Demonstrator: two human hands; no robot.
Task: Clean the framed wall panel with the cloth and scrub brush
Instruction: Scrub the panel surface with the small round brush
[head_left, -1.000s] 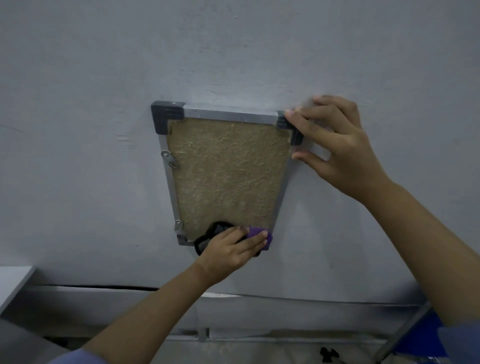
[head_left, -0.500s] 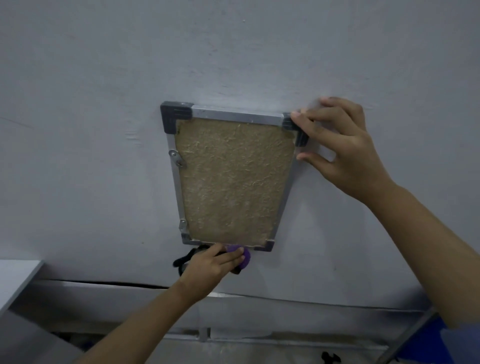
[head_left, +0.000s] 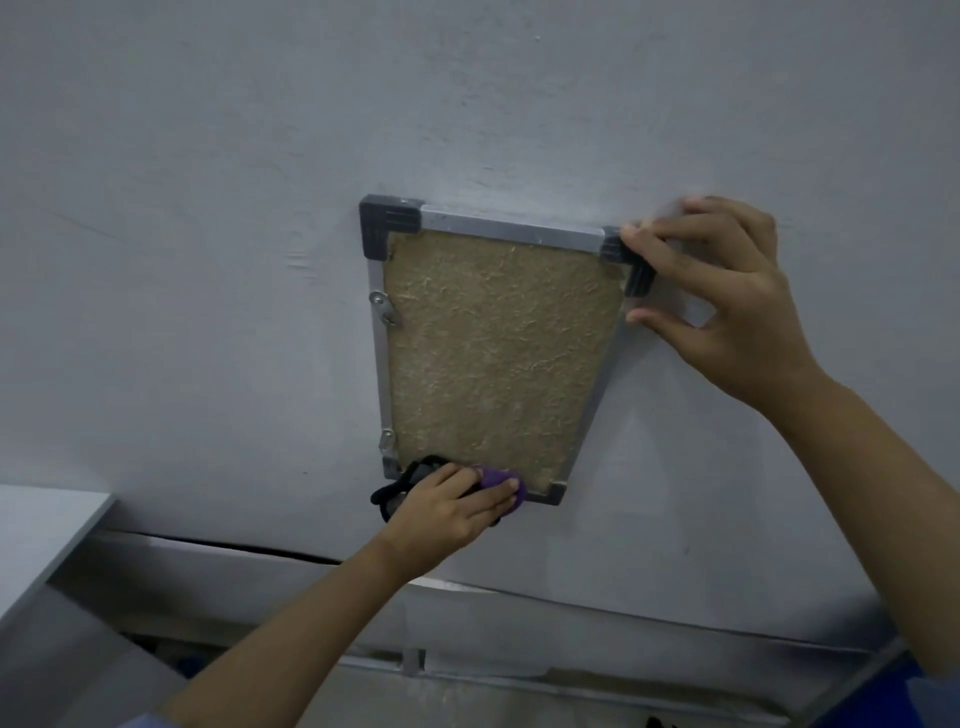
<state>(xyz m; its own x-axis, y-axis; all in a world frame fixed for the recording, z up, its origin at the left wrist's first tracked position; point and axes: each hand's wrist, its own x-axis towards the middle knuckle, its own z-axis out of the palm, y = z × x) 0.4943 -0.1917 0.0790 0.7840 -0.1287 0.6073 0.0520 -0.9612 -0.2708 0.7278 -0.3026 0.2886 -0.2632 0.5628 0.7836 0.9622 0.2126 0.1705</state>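
A framed wall panel (head_left: 496, 358) with a tan fibrous face, a metal frame and dark corner caps hangs on the grey wall. My left hand (head_left: 452, 506) presses a purple scrub brush (head_left: 501, 480) with a black strap against the panel's lower left edge. My right hand (head_left: 727, 301) holds the panel's upper right corner, fingers on the corner cap and thumb on the right edge. No cloth is in view.
Two small metal clips (head_left: 383, 309) sit on the frame's left side. A white ledge (head_left: 36, 525) juts out at the lower left. A blue object (head_left: 878, 701) shows at the bottom right corner, and rails run along the wall's foot.
My left hand dropped with the brush below the frame's bottom edge, then came back up onto the lower left of the panel. My right hand kept its hold on the corner.
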